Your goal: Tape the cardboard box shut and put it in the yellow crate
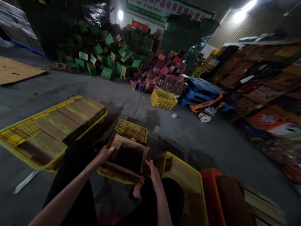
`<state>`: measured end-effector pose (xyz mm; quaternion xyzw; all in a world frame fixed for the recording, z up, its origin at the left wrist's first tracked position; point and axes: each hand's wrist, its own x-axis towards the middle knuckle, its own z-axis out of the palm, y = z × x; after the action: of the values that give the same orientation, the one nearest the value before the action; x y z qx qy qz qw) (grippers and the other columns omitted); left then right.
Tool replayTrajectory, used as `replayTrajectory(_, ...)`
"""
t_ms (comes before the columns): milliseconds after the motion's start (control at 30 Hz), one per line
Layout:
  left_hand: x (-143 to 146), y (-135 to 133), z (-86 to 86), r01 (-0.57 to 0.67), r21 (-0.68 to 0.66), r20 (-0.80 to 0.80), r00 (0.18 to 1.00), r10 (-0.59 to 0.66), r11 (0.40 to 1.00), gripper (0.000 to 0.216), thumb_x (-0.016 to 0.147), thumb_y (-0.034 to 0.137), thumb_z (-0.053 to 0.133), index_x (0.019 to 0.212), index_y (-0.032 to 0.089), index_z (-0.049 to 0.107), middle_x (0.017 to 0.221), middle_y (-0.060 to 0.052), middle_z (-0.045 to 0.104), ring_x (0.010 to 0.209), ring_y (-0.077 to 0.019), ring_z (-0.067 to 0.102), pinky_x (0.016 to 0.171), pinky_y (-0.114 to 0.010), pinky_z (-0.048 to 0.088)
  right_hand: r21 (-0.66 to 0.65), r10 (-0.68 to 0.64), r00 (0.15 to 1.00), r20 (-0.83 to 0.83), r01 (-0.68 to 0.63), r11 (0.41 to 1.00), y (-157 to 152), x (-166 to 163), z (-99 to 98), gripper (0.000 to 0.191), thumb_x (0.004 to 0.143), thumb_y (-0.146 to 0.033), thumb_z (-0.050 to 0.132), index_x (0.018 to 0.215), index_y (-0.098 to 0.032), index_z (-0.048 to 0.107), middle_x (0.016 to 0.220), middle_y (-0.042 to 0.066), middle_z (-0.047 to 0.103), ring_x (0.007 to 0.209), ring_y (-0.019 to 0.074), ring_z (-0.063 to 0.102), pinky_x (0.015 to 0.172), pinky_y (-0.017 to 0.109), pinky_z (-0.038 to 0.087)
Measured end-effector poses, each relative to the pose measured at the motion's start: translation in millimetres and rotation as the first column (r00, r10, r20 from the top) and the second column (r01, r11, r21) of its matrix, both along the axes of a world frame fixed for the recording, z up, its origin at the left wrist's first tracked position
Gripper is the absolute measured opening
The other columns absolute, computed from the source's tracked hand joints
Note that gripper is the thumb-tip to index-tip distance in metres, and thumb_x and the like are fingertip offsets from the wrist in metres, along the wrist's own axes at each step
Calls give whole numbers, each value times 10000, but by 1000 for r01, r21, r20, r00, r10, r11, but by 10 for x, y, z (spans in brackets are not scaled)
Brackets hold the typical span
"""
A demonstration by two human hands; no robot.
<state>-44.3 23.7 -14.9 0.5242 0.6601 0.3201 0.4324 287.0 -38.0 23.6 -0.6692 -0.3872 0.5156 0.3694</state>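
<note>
A brown cardboard box (pixel 128 158) with open flaps rests on a yellow plastic crate (pixel 128 130) on the floor in front of me. My left hand (pixel 103 154) grips the box's left flap and edge. My right hand (pixel 152 174) holds the box's right side near its lower corner. The inside of the box is dark and I cannot tell what is in it. My legs in dark trousers frame the box below.
A yellow crate (pixel 50 131) of flat cardboard sheets lies to the left. A yellow crate (pixel 185 179) and an orange crate (pixel 211 194) stand at the right. Another yellow crate (pixel 163 99), blue pallets (pixel 202 89), a pallet jack (pixel 207 110) and heaps of green boxes (pixel 108 53) and red boxes (pixel 164 72) lie beyond.
</note>
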Motion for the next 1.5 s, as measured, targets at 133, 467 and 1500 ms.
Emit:
replayTrajectory(133, 19, 1, -61, -12, 3, -1, 1000, 12, 1000, 538, 799, 605, 529, 967, 116, 679, 1049, -131, 698, 1051, -334, 638, 906, -366, 461, 11, 62, 994, 93, -63, 998, -11, -17, 4, 809, 769, -870, 432, 1206, -257, 727, 1385, 76, 618, 1365, 304, 469, 1085, 433, 407)
replayTrajectory(467, 52, -50, -61, 13, 46, -62, 998, -10, 999, 470, 813, 557, 515, 840, 132, 713, 1157, -152, 649, 1086, -344, 604, 996, -400, 416, 36, 115, 990, 88, -118, 992, -45, -67, -34, 791, 793, -851, 430, 1210, -237, 705, 1354, 96, 638, 1299, 299, 534, 1045, 422, 432)
replayTrajectory(1500, 94, -113, 31, 239, -18, -348, 909, -230, 971, 469, 948, 473, 387, 969, 194, 763, 1146, -134, 604, 1124, -316, 577, 1030, -429, 397, 117, 269, 763, 588, -409, 905, -58, -192, -90, 506, 976, -558, 388, 999, -241, 781, 1185, 92, 623, 1105, 249, 579, 1084, 383, 394)
